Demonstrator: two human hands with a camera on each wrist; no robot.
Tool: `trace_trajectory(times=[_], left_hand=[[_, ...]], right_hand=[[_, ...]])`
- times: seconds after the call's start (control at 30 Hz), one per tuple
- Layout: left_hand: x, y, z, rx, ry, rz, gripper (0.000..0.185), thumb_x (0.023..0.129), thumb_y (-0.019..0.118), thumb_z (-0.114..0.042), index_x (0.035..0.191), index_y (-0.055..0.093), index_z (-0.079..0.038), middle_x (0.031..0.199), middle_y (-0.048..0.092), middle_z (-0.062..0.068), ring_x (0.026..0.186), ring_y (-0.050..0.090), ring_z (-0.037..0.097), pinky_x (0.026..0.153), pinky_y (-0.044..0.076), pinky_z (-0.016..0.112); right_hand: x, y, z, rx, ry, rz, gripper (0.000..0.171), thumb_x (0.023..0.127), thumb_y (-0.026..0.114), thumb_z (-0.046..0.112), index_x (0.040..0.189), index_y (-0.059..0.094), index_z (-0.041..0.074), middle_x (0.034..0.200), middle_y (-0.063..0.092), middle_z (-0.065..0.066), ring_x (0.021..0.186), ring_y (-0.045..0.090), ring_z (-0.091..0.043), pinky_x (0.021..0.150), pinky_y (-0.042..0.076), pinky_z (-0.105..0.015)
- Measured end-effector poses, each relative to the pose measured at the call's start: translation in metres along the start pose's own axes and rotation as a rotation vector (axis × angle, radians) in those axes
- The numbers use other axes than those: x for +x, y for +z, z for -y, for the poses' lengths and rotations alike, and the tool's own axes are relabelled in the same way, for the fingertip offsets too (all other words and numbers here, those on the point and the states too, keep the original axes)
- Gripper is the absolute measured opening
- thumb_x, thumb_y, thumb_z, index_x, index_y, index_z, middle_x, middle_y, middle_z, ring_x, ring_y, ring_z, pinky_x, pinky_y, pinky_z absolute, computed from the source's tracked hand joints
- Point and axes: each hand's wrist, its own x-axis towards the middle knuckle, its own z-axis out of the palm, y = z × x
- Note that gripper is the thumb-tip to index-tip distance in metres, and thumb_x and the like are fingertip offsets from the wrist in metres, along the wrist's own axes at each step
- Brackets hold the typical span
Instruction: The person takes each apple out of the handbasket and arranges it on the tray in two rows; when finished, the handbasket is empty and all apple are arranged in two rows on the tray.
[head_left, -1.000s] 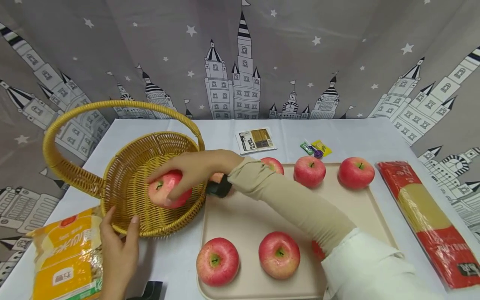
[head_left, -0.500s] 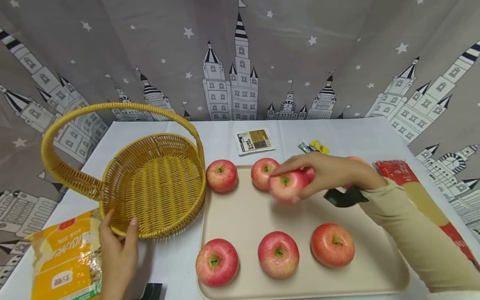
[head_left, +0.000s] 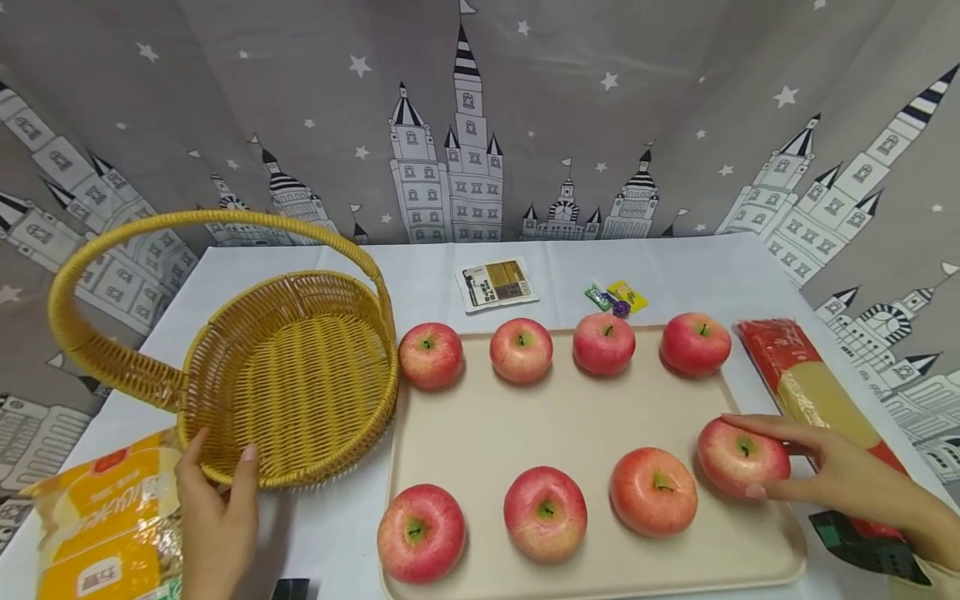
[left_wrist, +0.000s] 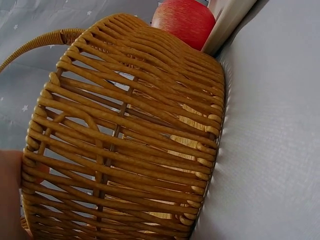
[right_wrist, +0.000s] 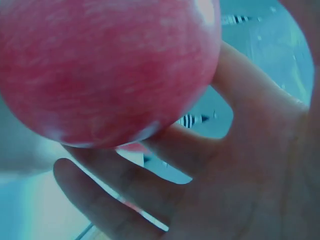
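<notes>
My right hand (head_left: 840,471) grips a red apple (head_left: 742,457) at the right end of the front row on the beige tray (head_left: 555,421). In the right wrist view the apple (right_wrist: 107,70) sits against the fingers, thumb and fingertips to either side. My left hand (head_left: 217,521) pinches the near rim of a yellow woven basket (head_left: 292,475) left of the tray. In the left wrist view its weave (left_wrist: 130,130) fills the middle, with a finger behind the rim. An orange-red apple (head_left: 653,492) stands just left of the held apple.
Several more apples (head_left: 604,343) stand in two rows on the tray. A yellow food bag (head_left: 112,525) lies left, a red-and-gold packet (head_left: 813,383) right. Behind are a white-and-gold sachet (head_left: 497,284) and small sweets (head_left: 618,297). A grey castle-print curtain (head_left: 555,100) hangs behind the table.
My right hand has carried the apple from inside the basket, rightwards over the tray, to its front right part. My left hand has stayed at the basket rim. The head view has shifted slightly.
</notes>
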Motion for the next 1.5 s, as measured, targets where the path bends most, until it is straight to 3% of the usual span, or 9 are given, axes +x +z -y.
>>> trace_trajectory(times=[0.17,0.37,0.53,0.7,1.03,1.17,1.3,1.43,1.5], left_hand=[[-0.001,0.0,0.0,-0.008,-0.006,-0.008,0.063,0.095,0.037,-0.031,0.145,0.004,-0.01,0.148,0.009,0.022,0.134,0.016,0.042,0.095,0.029,0.063],[0.0,0.0,0.0,-0.004,-0.003,-0.013,0.063,0.095,0.036,-0.032,0.145,0.004,-0.01,0.149,0.008,0.021,0.134,0.017,0.041,0.095,0.029,0.063],[0.0,0.0,0.002,-0.005,-0.007,0.008,0.063,0.095,0.036,-0.032,0.145,0.003,-0.011,0.148,0.01,0.021,0.132,0.021,0.041,0.093,0.031,0.061],[0.001,0.0,0.002,-0.008,-0.008,0.009,0.063,0.095,0.036,-0.032,0.145,0.003,-0.011,0.148,0.009,0.022,0.132,0.019,0.041,0.096,0.029,0.061],[0.0,-0.005,0.002,0.023,-0.087,0.051,0.069,0.095,0.035,-0.037,0.145,-0.005,-0.013,0.15,-0.001,0.02,0.128,0.025,0.047,0.092,0.036,0.055],[-0.005,-0.015,0.0,0.081,-0.082,0.065,0.073,0.093,0.039,-0.038,0.145,-0.006,-0.016,0.149,0.002,0.022,0.126,0.027,0.049,0.097,0.035,0.053],[-0.011,-0.031,-0.008,0.171,-0.043,-0.004,0.073,0.091,0.046,-0.036,0.146,0.003,-0.016,0.142,0.015,0.028,0.125,0.026,0.049,0.097,0.026,0.06],[-0.02,-0.051,-0.034,0.27,-0.017,-0.094,0.072,0.09,0.048,-0.038,0.146,0.008,-0.02,0.141,0.021,0.027,0.127,0.024,0.045,0.098,0.024,0.062],[-0.017,-0.061,-0.039,0.315,0.022,-0.145,0.071,0.089,0.05,-0.038,0.146,0.009,-0.023,0.145,0.019,0.022,0.132,0.021,0.042,0.104,0.018,0.06]], right_hand=[[-0.016,0.016,-0.015,0.058,0.09,-0.019,0.069,0.078,0.069,0.027,0.139,0.037,0.023,0.118,0.041,0.032,0.093,0.039,0.018,0.071,0.049,-0.023],[-0.023,0.041,-0.023,0.131,0.173,-0.034,0.073,0.082,0.064,0.032,0.143,0.025,0.019,0.135,0.04,-0.013,0.105,0.045,0.005,0.079,0.049,-0.051],[-0.033,0.049,-0.026,0.12,0.252,-0.019,0.075,0.084,0.061,0.038,0.143,0.019,0.017,0.137,0.032,-0.012,0.111,0.044,-0.011,0.08,0.051,-0.045],[-0.04,0.048,-0.018,0.104,0.296,0.012,0.077,0.086,0.058,0.038,0.144,0.014,0.012,0.14,0.028,-0.02,0.112,0.038,-0.04,0.077,0.046,-0.056],[-0.043,0.048,-0.02,0.094,0.293,0.087,0.081,0.087,0.056,0.037,0.145,0.007,0.011,0.142,0.02,-0.022,0.115,0.035,-0.044,0.076,0.046,-0.057],[-0.049,0.048,-0.016,0.042,0.297,0.041,0.087,0.084,0.06,0.038,0.145,0.005,0.011,0.141,0.02,-0.026,0.112,0.034,-0.048,0.076,0.045,-0.058],[-0.054,0.04,-0.008,-0.016,0.248,-0.083,0.09,0.081,0.065,0.032,0.146,0.006,0.011,0.14,0.019,-0.028,0.113,0.025,-0.046,0.078,0.036,-0.067],[-0.053,0.024,-0.001,-0.043,0.123,-0.302,0.085,0.078,0.069,0.019,0.145,0.018,0.016,0.144,0.023,-0.018,0.129,0.017,-0.028,0.083,0.024,-0.074],[-0.05,0.014,0.01,-0.056,0.101,-0.387,0.082,0.079,0.069,0.018,0.145,0.021,0.018,0.146,0.022,-0.018,0.134,0.016,-0.029,0.085,0.017,-0.076]])
